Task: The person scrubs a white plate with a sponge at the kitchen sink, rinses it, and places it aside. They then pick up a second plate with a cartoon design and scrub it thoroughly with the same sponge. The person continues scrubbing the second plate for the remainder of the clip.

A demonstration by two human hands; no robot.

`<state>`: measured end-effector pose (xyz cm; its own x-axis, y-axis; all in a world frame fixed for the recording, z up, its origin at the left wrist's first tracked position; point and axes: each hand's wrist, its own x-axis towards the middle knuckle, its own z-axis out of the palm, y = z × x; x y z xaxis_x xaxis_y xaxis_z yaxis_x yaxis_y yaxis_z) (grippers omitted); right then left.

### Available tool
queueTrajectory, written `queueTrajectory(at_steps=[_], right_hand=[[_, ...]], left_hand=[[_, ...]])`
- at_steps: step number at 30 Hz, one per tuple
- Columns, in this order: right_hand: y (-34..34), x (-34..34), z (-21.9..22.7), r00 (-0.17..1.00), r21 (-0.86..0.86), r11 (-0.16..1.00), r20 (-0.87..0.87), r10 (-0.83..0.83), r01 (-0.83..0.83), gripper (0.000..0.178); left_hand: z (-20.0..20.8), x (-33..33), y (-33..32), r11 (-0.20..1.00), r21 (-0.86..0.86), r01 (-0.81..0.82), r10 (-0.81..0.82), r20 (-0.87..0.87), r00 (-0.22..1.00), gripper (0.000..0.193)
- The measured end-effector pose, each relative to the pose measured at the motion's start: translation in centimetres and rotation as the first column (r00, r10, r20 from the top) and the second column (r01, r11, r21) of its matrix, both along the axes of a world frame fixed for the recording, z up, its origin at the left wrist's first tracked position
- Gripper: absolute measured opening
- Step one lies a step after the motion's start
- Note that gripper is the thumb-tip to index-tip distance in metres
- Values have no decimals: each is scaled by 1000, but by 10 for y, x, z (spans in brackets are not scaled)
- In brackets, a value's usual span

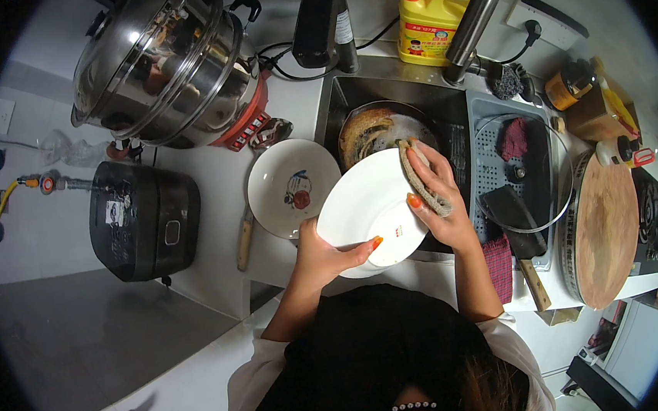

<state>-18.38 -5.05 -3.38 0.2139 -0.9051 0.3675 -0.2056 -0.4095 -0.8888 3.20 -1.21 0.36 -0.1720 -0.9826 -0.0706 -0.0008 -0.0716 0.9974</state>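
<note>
A white bowl is tilted between my hands over the near edge of the sink, its underside turned toward me. My left hand grips its lower left rim, thumb across the base. Folded in my right hand is a greyish-brown dishcloth, pressed over the bowl's right rim. Another white bowl with a printed picture inside stands on the counter at the left. Behind the held bowl, a round pan with suds and a brown cloth or scrubber lies in the sink.
A large steamer pot and a black rice cooker stand left. Right of the sink, a grey drain tray holds a glass lid and a spatula. Beyond it leans a round chopping board. A yellow detergent jug stands behind.
</note>
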Motion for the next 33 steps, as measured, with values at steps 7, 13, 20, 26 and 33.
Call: queueTrajectory(at_steps=[7,13,20,26,33], right_hand=[[2,17,20,970,-240,970,-242,-21,-39,53],[15,39,39,945,-277,945,-316,81,-174,55],[10,34,36,947,-284,952,-322,18,-115,52],[5,13,14,976,-149,989,-218,-26,-7,49],[15,-3,-17,994,30,995,-59,-92,94,45]], left_hand=[[4,-2,3,1000,-17,11,-10,59,998,45],[-8,-1,4,996,-77,-45,45,-2,999,42],[-8,-3,5,996,-70,-60,62,26,998,41],[-5,-1,3,995,-93,-46,54,78,995,38],[-1,0,1,985,-163,-55,77,130,989,38]])
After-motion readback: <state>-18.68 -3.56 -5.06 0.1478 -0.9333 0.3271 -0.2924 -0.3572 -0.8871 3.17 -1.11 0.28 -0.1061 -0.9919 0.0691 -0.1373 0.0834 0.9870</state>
